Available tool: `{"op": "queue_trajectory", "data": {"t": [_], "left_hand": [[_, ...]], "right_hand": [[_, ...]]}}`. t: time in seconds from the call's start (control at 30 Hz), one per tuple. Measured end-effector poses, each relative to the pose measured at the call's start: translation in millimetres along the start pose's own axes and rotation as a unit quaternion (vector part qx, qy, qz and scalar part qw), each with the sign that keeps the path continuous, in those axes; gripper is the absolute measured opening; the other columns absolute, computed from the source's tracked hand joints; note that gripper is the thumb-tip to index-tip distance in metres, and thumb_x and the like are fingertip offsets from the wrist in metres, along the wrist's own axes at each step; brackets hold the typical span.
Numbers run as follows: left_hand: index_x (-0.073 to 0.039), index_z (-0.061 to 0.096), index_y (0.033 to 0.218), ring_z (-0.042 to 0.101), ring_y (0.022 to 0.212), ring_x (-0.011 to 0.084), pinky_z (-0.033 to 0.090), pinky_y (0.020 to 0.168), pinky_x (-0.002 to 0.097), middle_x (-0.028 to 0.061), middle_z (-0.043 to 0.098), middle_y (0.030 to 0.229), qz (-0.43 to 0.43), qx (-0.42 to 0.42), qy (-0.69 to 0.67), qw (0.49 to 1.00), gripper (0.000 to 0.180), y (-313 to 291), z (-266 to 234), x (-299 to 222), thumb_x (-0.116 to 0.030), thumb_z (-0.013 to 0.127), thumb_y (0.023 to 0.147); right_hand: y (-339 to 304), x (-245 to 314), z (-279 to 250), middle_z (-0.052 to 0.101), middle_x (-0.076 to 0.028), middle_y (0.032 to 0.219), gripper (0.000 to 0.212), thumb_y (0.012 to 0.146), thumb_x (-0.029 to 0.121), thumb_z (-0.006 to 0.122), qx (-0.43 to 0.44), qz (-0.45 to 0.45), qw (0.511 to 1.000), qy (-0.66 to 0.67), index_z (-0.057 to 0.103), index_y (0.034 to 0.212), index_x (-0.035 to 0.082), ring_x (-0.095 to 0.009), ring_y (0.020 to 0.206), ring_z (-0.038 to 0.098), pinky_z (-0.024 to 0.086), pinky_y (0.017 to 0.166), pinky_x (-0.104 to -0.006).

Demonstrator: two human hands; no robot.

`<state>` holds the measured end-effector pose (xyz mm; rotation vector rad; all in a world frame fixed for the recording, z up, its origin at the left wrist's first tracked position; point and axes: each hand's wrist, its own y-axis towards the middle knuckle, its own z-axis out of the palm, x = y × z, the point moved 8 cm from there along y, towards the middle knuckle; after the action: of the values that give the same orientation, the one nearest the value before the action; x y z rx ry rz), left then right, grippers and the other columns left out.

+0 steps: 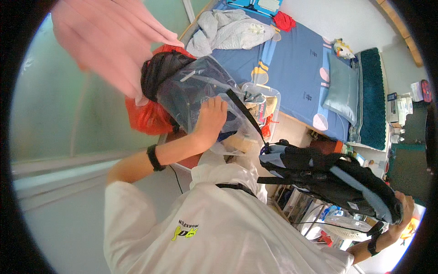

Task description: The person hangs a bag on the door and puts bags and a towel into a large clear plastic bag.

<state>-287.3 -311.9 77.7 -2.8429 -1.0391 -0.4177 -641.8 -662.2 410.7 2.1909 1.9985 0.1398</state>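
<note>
My left hand (212,116) is closed, its fingers curled into a large clear plastic bag (182,98) in front of me. Just beside those fingers, the loose end of a black strap (246,114) lies over the plastic. The strap runs down to a black and grey backpack (328,176), which hangs tilted at my right side. My right hand (403,211) grips the backpack's far right end; the pack hides part of its fingers. Dark blue material shows faintly within the clear bag's lower part.
A black bag (166,71) and a red plastic bag (148,118) sit beyond the clear bag. Pink cloth (105,41) hangs at left. A clear bin (272,98) with packages stands beside the bed (296,64). A white fan (349,227) is at lower right.
</note>
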Motion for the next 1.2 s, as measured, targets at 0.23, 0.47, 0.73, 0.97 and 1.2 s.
{"op": "queue_trajectory", "data": {"t": [0.23,0.47,0.73,0.97,1.2], "left_hand": [[-0.006,0.054,0.104,0.063,0.090,0.0281,0.054,0.063,0.0399,0.0110,0.061,0.091,0.027,-0.049,-0.129,0.990,0.028,12.1,-3.5,-22.4,-0.013,0.067,0.080],[0.000,0.055,0.097,0.069,0.071,0.0348,0.054,0.057,0.0443,0.0164,0.067,0.080,-0.019,-0.056,-0.330,0.942,0.020,12.1,-32.9,-31.3,-0.010,0.065,0.083],[-0.001,0.049,0.109,0.056,0.098,0.0366,0.047,0.086,0.0428,0.0176,0.052,0.103,-0.045,-0.088,-0.252,0.963,0.037,-28.9,-19.2,-36.6,0.005,0.062,0.075],[0.001,0.054,0.106,0.067,0.083,0.0381,0.052,0.070,0.0491,0.0206,0.063,0.092,-0.152,0.038,-0.361,0.919,0.031,-71.9,42.7,-28.8,-0.012,0.068,0.082],[0.000,0.070,0.076,0.070,0.073,0.0380,0.055,0.065,0.0499,0.0211,0.070,0.076,-0.069,0.218,-0.300,0.926,0.029,-131.0,104.1,-53.4,-0.028,0.066,0.084]], "right_hand": [[19.5,16.9,56.1,0.071,-0.012,0.101,0.061,0.080,0.052,0.057,0.093,-0.026,0.995,0.039,0.069,0.113,0.002,-0.029,0.083,0.057,0.040,0.081,-0.0394],[58.5,31.9,150.1,0.071,-0.017,0.104,0.056,0.072,0.013,0.065,0.089,0.019,0.985,0.150,0.065,0.128,0.003,-0.032,0.085,0.059,0.041,0.081,-0.0362],[58.9,-2.0,210.7,0.059,0.000,0.083,0.023,0.095,0.013,0.067,-0.020,0.157,0.935,0.317,0.067,0.113,-0.002,-0.009,0.079,0.048,0.042,0.072,-0.0256],[39.8,4.8,248.5,0.053,0.003,0.081,0.015,0.096,0.013,0.066,-0.009,0.234,0.901,0.365,0.062,0.097,-0.001,-0.008,0.078,0.044,0.038,0.070,-0.0246],[-48.6,-28.6,306.6,0.060,0.003,0.096,0.024,0.095,0.025,0.071,-0.091,0.440,0.784,0.427,0.067,0.109,0.006,-0.007,0.085,0.050,0.041,0.079,-0.0240]]}}
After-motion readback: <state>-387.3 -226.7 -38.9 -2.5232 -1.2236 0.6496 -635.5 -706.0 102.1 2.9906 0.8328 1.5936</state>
